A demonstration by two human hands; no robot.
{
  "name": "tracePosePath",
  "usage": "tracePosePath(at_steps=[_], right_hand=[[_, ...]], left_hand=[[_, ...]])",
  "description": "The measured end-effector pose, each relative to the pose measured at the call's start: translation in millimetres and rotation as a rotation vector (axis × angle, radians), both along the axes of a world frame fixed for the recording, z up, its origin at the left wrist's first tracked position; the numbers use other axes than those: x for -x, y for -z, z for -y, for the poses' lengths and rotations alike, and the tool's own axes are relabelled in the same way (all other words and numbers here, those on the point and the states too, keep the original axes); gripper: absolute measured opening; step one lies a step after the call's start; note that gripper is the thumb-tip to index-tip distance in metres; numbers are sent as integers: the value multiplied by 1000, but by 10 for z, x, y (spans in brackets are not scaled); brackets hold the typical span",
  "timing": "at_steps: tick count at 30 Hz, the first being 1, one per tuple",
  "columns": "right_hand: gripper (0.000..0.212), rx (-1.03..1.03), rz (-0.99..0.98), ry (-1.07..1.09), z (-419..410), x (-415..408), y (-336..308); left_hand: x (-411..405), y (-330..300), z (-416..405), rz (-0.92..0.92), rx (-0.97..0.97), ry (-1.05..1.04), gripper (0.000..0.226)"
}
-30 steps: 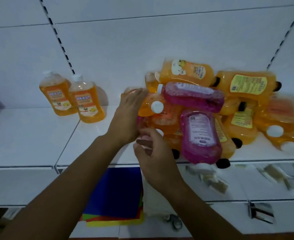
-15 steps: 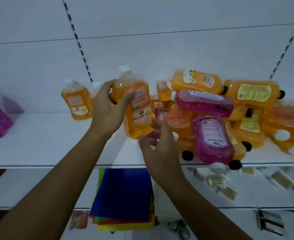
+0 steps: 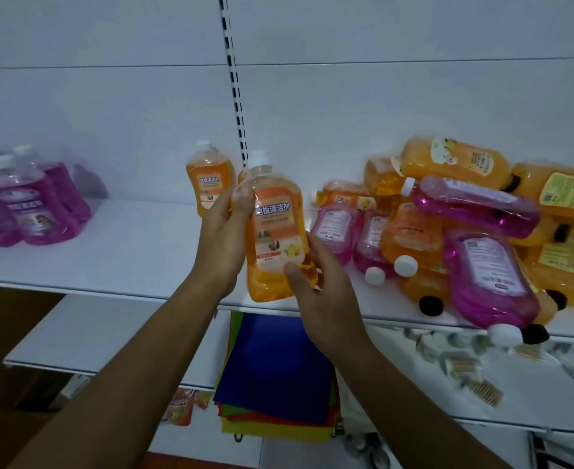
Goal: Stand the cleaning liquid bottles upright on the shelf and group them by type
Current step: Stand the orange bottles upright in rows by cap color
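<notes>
While toppled bottles (image 3: 475, 238) alongside, crowding.

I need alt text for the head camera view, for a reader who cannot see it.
Two bare hands, left hand and right hand, hold an upright orange plastic bottle with a white cap before a white shelf. Pink bottles stand at left, orange ones behind; a heap of lying bottles is at right.

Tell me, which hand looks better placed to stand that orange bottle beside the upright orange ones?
Probably the left hand: it grips the held orange bottle near its top, on the side nearest the upright orange bottles. The right hand only supports its base, toward the toppled pile.
</notes>
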State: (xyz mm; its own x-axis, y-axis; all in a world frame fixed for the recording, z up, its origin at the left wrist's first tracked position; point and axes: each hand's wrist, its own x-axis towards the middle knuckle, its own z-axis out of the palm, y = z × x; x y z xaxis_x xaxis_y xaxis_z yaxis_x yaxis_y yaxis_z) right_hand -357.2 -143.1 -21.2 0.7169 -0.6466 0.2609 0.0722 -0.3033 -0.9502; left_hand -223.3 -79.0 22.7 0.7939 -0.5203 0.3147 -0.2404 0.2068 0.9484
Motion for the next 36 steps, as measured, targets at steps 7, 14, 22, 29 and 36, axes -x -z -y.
tracePosePath(at_steps=[7,14,22,29,36], right_hand=[[40,-20,-55,-29,-61,-238,132],[58,-60,-105,-4,51,-911,136],[54,73,-85,94,146,-1592,306],[59,159,-135,133,158,-1987,300],[55,199,-176,206,176,-1609,407]], left_hand=[[-174,109,-77,92,-65,-31,61],[-652,185,-49,231,-157,6,37],[-1288,436,41,153,-104,25,45],[-1589,411,28,107,-21,-7,31],[-1301,456,-35,394,5,-507,41]])
